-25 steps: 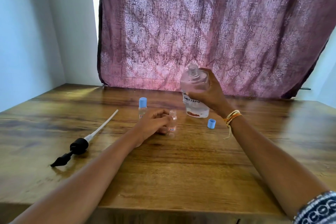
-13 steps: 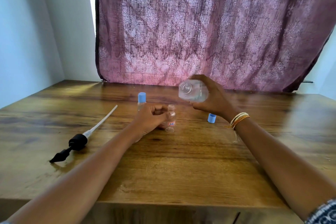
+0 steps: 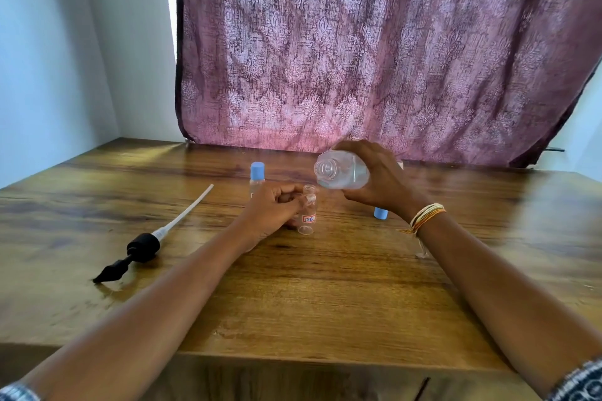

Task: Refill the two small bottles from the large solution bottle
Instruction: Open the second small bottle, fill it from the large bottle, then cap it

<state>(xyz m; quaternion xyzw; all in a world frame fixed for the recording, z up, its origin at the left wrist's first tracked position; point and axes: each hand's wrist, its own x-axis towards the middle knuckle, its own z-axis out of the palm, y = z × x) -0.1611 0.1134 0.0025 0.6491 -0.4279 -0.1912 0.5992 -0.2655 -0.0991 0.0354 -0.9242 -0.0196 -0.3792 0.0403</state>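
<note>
My right hand point(image 3: 379, 177) grips the large clear solution bottle point(image 3: 342, 171), which lies tipped on its side in the air with its open mouth pointing toward me and to the left. Its mouth hangs just above and to the right of a small uncapped bottle point(image 3: 308, 216) with a red-edged label. My left hand point(image 3: 273, 210) holds that small bottle upright on the wooden table point(image 3: 325, 296), fingers curled round it. A second small bottle point(image 3: 256, 177) with a blue cap stands behind my left hand.
A loose blue cap point(image 3: 380, 212) sits on the table under my right wrist. A black pump head with a long white tube point(image 3: 153, 238) lies at the left. A purple curtain point(image 3: 374, 49) hangs behind the table.
My right hand has tipped the large bottle from upright onto its side and brought its mouth toward the small open bottle. My left hand keeps its hold on the small bottle.
</note>
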